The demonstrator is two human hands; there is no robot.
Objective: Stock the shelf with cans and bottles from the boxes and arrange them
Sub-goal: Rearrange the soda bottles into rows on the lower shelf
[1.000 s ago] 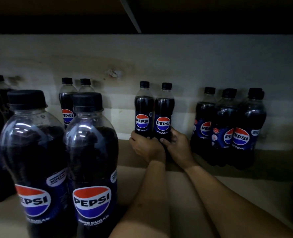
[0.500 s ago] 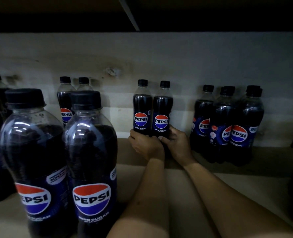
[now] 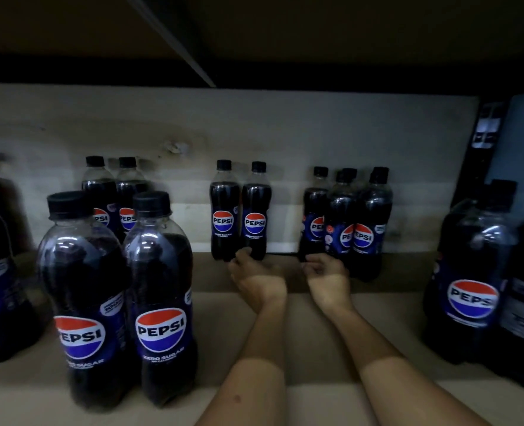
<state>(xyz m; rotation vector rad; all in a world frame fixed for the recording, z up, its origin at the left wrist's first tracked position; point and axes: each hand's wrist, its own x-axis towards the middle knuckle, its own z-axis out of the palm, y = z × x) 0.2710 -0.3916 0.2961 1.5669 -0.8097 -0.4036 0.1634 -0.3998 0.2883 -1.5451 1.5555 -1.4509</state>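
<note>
Neither hand's grip [image 3: 256,276] holds the "PEPSI ZERO SUGAR" bottles [image 3: 240,213].

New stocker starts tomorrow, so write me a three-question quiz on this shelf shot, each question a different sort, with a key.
1. True or false: the pair of Pepsi Zero Sugar bottles at the back wall stands upright with labels facing forward.
2. Multiple choice: where is the right hand? A) gripping a bottle cap B) at the foot of the right-hand bottle cluster, holding nothing C) flat on the wall
3. Fill in: the left hand sits just in front of the base of the ____ of bottles.

Key
1. True.
2. B.
3. Pair.
</note>
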